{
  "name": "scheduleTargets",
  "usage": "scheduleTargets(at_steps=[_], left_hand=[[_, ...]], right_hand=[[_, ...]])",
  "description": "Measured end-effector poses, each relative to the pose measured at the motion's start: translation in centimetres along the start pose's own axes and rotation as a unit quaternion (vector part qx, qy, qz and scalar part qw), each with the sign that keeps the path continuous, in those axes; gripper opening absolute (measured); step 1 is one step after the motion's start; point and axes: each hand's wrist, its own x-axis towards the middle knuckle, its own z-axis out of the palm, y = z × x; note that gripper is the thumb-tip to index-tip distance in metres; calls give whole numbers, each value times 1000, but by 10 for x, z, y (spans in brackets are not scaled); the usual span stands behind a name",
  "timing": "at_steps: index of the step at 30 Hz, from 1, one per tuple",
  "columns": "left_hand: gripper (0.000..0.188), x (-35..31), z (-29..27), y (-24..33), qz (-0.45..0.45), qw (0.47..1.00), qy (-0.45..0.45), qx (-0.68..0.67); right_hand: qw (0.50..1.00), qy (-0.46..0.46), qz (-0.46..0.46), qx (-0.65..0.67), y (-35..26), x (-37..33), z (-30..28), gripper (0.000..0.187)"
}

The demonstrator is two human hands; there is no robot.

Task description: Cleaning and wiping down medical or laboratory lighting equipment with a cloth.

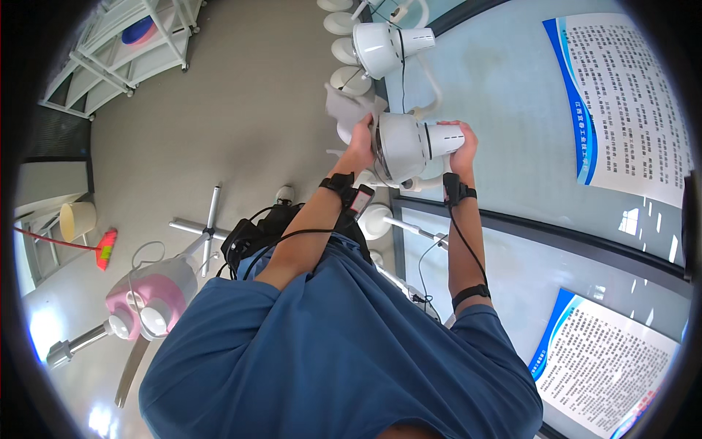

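A white lamp head point(402, 148) with a wide bowl and a narrower slotted neck is between my two hands. My right hand point(463, 150) is wrapped round the end of its neck. My left hand point(358, 148) is closed on a pale cloth point(346, 104) at the wide, open face of the lamp. Part of the cloth hangs loose beyond my fingers. The inside of the bowl is turned away from view.
Another white lamp point(376, 50) stands just beyond, with several round white bases point(351, 80) along the glass wall point(497, 95). At left are a white wheeled rack point(110, 62), a pink-and-white appliance point(150, 304), a metal stand base point(208, 230) and a bucket point(77, 221).
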Motion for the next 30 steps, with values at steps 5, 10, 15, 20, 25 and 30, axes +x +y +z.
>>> scheduleTargets(at_steps=[5, 10, 15, 20, 25, 30], left_hand=[[45, -17, 20, 17, 75, 980, -92, 159], [48, -10, 16, 11, 137, 965, -70, 210], [53, -22, 11, 23, 39, 995, -95, -1], [52, -14, -4, 11, 70, 995, 64, 10], [53, 22, -43, 3, 17, 1000, -2, -13], [44, 21, -39, -11, 3, 999, -48, -26]], right_hand=[[1000, -7, 19, -20, 1, 2, -4, 36], [1000, 1, 10, -18, 2, 1, -1, 34], [1000, 8, 6, -16, 4, 1, -5, 33], [1000, 5, 0, -14, 2, 0, 0, 32], [1000, 20, -8, 5, 3, 0, 0, 31], [1000, 4, -5, -16, 5, 0, 1, 31]])
